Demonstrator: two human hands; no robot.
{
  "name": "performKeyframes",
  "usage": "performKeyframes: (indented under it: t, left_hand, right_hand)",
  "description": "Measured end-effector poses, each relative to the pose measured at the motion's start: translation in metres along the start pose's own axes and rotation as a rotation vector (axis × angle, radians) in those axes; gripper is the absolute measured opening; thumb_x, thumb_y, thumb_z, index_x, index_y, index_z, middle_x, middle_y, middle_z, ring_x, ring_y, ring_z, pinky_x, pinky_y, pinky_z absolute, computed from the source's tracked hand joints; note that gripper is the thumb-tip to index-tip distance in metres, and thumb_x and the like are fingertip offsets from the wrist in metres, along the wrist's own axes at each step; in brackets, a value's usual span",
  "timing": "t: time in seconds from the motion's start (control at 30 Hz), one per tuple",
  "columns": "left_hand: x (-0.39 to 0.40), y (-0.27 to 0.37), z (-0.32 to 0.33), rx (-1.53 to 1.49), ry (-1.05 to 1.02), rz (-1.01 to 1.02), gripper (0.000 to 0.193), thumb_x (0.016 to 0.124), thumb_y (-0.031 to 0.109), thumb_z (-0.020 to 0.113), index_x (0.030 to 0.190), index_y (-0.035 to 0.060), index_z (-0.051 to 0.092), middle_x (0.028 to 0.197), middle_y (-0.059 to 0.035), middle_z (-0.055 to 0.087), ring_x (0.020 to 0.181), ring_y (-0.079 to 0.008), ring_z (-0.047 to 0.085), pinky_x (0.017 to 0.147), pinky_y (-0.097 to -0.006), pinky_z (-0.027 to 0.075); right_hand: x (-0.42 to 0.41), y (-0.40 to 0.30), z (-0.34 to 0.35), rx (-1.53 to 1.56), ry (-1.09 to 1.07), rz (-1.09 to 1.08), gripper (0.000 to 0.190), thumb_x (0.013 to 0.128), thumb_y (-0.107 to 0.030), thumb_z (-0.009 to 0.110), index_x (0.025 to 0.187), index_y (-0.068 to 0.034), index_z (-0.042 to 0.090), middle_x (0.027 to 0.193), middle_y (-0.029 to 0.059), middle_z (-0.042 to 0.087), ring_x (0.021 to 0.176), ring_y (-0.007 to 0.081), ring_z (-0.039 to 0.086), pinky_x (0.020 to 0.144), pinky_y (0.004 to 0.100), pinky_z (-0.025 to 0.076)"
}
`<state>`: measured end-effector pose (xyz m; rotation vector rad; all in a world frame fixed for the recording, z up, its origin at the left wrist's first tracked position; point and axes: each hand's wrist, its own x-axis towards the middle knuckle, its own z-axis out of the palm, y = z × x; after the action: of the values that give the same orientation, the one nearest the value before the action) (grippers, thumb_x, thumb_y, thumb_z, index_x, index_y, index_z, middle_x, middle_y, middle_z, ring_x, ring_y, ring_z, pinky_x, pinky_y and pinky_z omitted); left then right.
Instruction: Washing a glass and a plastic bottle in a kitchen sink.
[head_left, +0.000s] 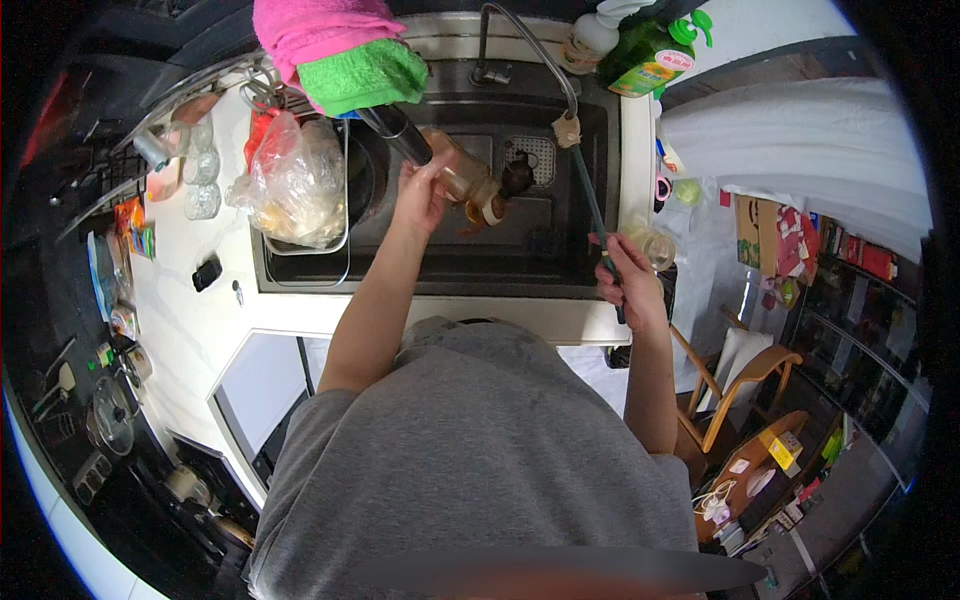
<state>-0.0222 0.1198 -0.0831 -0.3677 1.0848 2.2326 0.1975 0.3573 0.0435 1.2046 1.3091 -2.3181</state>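
My left hand (421, 196) grips a clear, brown-tinted bottle (461, 169) tilted over the dark sink (525, 274). The bottle's pale-rimmed mouth points toward the lower right of the sink. Near that mouth lies a dark clump (517, 176), beside the perforated drain cover (544, 159). Something orange-brown (474, 213) shows by the rim; I cannot tell what it is. My right hand (632, 281) is closed around the dark green handle of a long brush (589, 187). Its beige head (567, 130) is up by the end of the curved faucet (536, 45).
Pink and green towels (360, 75) hang at upper left above a black cylinder (394, 131) that overlaps the bottle. A plastic bag (296, 180) sits in a wire rack at the sink's left. Pump bottles (649, 56) stand behind, and a glass jar (654, 247) is right of the sink.
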Motion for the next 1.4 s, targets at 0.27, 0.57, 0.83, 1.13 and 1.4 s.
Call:
performKeyframes:
  t: [0.27,0.57,0.83,1.13,1.4]
  left_hand:
    - [-0.037,0.022,0.019,0.567,-0.113,0.494,0.08,0.066,-0.016,0.073,0.132,0.0106,0.037,0.124,-0.0075,0.054,0.113,-0.022,0.058,0.097,-0.0378,0.049]
    - [-0.065,0.035,0.01,0.75,-0.021,0.655,0.087,0.059,-0.01,0.083,0.131,0.0076,0.038,0.126,-0.0054,0.047,0.116,-0.0187,0.05,0.1,-0.0325,0.043]
    - [-0.069,0.037,0.0,0.765,-0.035,0.774,0.086,0.058,-0.01,0.083,0.13,0.0073,0.039,0.127,-0.0046,0.045,0.117,-0.0172,0.048,0.101,-0.0305,0.041]
    - [-0.062,0.034,0.001,0.714,-0.057,0.652,0.083,0.056,-0.021,0.072,0.127,0.0077,0.042,0.125,-0.0057,0.05,0.116,-0.017,0.052,0.097,-0.0295,0.044]
    - [-0.037,0.008,-0.012,0.58,-0.079,0.444,0.081,0.059,-0.023,0.067,0.128,0.0085,0.04,0.117,-0.004,0.055,0.103,-0.016,0.058,0.087,-0.029,0.051]
  right_hand:
    - [0.002,0.012,-0.005,-0.209,0.026,-0.047,0.025,0.1,-0.028,0.05,0.105,-0.006,0.06,0.06,0.0005,0.049,0.043,0.0049,0.036,0.039,0.0205,0.023]
    - [0.008,0.025,-0.006,-0.283,0.022,-0.08,0.024,0.1,-0.026,0.05,0.105,-0.005,0.061,0.065,0.0005,0.052,0.046,0.0055,0.04,0.04,0.0214,0.025]
    - [0.006,0.025,-0.001,-0.318,0.005,-0.108,0.024,0.101,-0.026,0.049,0.104,-0.004,0.06,0.065,-0.0007,0.05,0.045,0.0049,0.039,0.041,0.0204,0.026]
    - [0.003,0.033,0.004,-0.584,-0.048,-0.349,0.022,0.095,-0.013,0.058,0.114,-0.005,0.062,0.07,0.0002,0.054,0.056,0.0083,0.047,0.052,0.0228,0.037]
    - [0.0,0.033,0.051,-0.986,-0.163,-0.652,0.045,0.087,-0.007,0.062,0.13,-0.022,0.06,0.073,0.0119,0.05,0.063,0.0243,0.053,0.061,0.0324,0.046]
